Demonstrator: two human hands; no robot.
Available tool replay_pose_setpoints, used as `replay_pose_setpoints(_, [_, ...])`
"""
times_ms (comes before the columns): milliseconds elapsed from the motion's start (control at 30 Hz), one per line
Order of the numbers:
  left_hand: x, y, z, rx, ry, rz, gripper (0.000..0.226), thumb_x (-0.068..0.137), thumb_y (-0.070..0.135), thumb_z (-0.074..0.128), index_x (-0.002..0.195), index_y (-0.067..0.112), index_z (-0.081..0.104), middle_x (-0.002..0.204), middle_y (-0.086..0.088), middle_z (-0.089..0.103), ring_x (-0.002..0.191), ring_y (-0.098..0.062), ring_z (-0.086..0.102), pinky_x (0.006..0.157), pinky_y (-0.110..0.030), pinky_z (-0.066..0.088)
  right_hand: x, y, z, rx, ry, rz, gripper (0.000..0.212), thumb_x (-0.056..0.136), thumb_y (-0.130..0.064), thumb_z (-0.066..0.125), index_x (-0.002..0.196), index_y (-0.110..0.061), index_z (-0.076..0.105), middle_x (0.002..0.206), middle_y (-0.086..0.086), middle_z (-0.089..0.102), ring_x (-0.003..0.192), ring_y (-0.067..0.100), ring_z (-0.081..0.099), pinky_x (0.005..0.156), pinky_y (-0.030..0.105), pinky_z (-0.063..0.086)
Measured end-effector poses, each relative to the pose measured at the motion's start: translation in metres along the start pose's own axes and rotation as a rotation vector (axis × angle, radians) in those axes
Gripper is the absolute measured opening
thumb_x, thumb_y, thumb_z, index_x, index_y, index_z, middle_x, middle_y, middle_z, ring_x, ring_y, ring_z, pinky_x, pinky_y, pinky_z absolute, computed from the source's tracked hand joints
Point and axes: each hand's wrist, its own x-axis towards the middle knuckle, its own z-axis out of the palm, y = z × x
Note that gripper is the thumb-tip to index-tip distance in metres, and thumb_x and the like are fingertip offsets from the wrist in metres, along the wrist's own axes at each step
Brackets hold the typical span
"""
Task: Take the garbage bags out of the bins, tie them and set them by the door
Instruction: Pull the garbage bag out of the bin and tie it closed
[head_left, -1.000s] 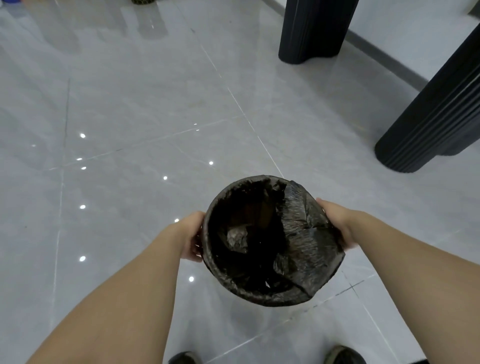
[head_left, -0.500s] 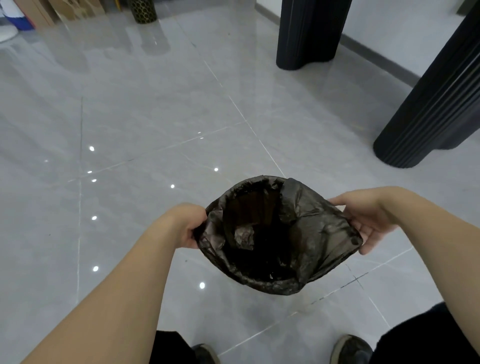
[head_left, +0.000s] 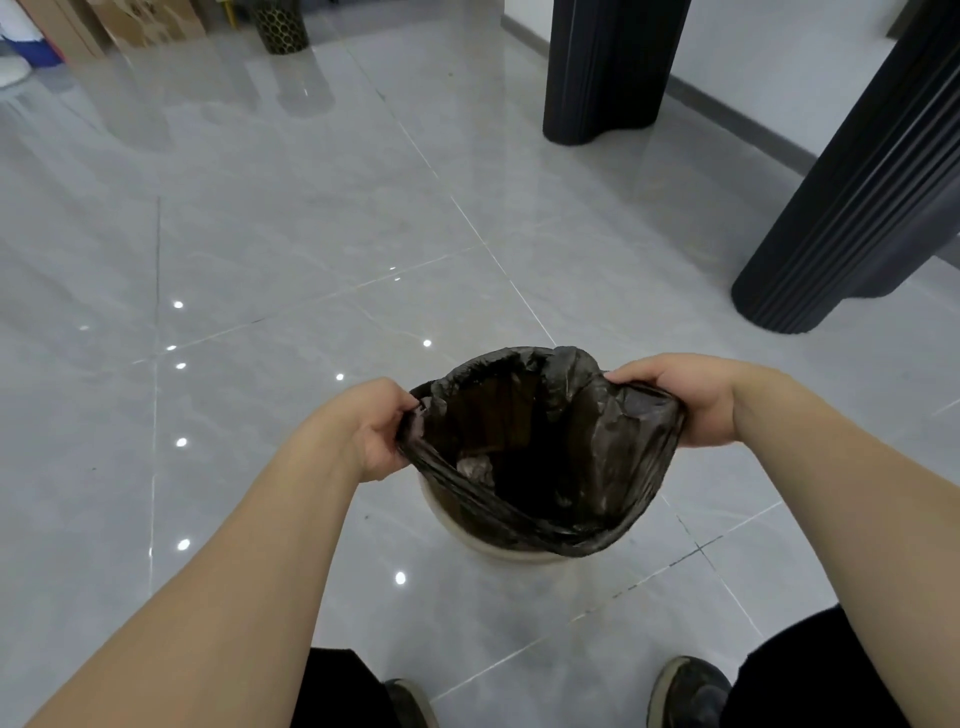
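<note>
Both hands stretch garbage bag (head_left: 597, 457) mouth sideways (opening upward) over bin (head_left: 467, 540).

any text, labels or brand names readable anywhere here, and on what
None can be read.
Cardboard boxes at the far top left: some dark print shows, too blurred and small to read.
Black garbage bag, the pale bin under it, and the patterned dark bin far back: no lettering visible.
</note>
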Motion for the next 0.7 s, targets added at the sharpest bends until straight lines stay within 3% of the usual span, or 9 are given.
replay_pose_setpoints(100, [-0.012,0.015,0.013,0.046,0.09,0.161,0.02,0.095,0.007,0.041,0.1,0.002,0.06,0.071,-0.01,0.067,0.05,-0.021,0.064,0.05,-0.027,0.056,-0.003,-0.02,0.008,0.07,0.119,-0.142,0.018,0.091,-0.026,0.057,0.088,-0.011,0.066,0.089,0.009,0.069,0.075,0.024,0.064,0.081,0.035,0.053])
replay_pose_setpoints(167, [-0.017,0.028,0.023,0.065,0.168,0.295,0.018,0.095,0.007,0.043,0.084,0.005,0.057,0.064,-0.01,0.06,0.046,-0.023,0.057,0.049,-0.025,0.049,-0.007,-0.039,0.016,0.104,0.234,-0.254,0.017,0.09,-0.025,0.06,0.082,-0.01,0.063,0.081,0.01,0.067,0.068,0.024,0.063,0.073,0.033,0.053])
replay_pose_setpoints(300, [-0.023,0.059,0.036,0.017,0.246,0.505,0.017,0.082,0.007,0.045,0.069,0.016,0.04,0.062,-0.006,0.035,0.052,-0.02,0.032,0.051,-0.029,0.024,-0.016,-0.076,0.038,-0.021,0.378,-0.451,0.016,0.086,-0.024,0.064,0.087,-0.008,0.066,0.087,0.014,0.066,0.077,0.028,0.063,0.082,0.042,0.054])
replay_pose_setpoints(433, [-0.049,0.098,0.032,-0.061,0.31,0.756,0.019,0.075,0.011,0.044,0.065,0.02,0.03,0.06,-0.002,0.025,0.055,-0.018,0.022,0.054,-0.033,0.015,-0.036,-0.118,0.057,0.121,0.309,-0.612,0.014,0.089,-0.019,0.061,0.096,-0.007,0.064,0.09,0.018,0.063,0.078,0.03,0.063,0.075,0.04,0.052])
replay_pose_setpoints(567, [-0.084,0.142,0.003,-0.223,0.387,0.901,0.017,0.073,0.014,0.041,0.065,0.02,0.027,0.064,-0.002,0.024,0.064,-0.022,0.023,0.057,-0.038,0.019,-0.064,-0.168,0.084,0.23,0.164,-0.793,0.003,0.091,-0.008,0.057,0.09,-0.007,0.06,0.092,0.02,0.061,0.081,0.031,0.061,0.07,0.039,0.055])
replay_pose_setpoints(700, [-0.123,0.177,-0.038,-0.342,0.452,0.978,0.009,0.075,0.015,0.043,0.075,0.017,0.034,0.074,-0.008,0.028,0.075,-0.024,0.028,0.063,-0.041,0.023,-0.087,-0.21,0.124,0.222,0.064,-0.903,0.008,0.089,-0.004,0.057,0.084,-0.01,0.057,0.081,0.016,0.062,0.08,0.033,0.061,0.078,0.058,0.054])
